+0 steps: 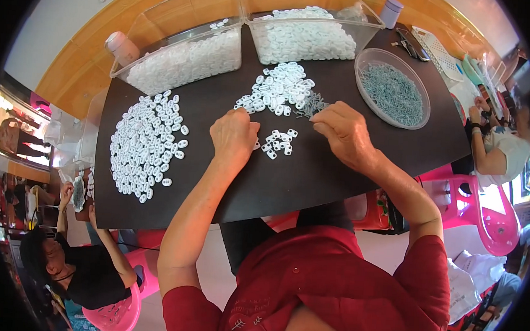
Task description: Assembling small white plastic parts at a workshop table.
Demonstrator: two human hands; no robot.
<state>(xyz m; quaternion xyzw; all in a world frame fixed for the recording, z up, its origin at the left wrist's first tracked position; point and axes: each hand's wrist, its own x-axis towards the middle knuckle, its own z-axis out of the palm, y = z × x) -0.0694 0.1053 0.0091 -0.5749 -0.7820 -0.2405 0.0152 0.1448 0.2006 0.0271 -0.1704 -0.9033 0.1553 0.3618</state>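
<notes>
My left hand [235, 133] is closed, its back toward me, over the dark table; a white piece shows beside its thumb, and I cannot tell whether the fingers grip it. To the right, my right hand [344, 133] has its fingers pinched together beside a small heap of grey pins [312, 105]; whatever it holds is too small to make out. Between the hands lie several loose white plastic pieces with holes [279, 142]. Beyond them is a larger pile of similar white pieces [283, 86], touching the grey pins.
A wide spread of white oval pieces [147, 142] covers the table's left. Two clear bins [242, 46] of white pieces line the back. A round tub [425, 116] of grey pins stands right. Other people sit at both sides, near pink plastic stools [496, 220].
</notes>
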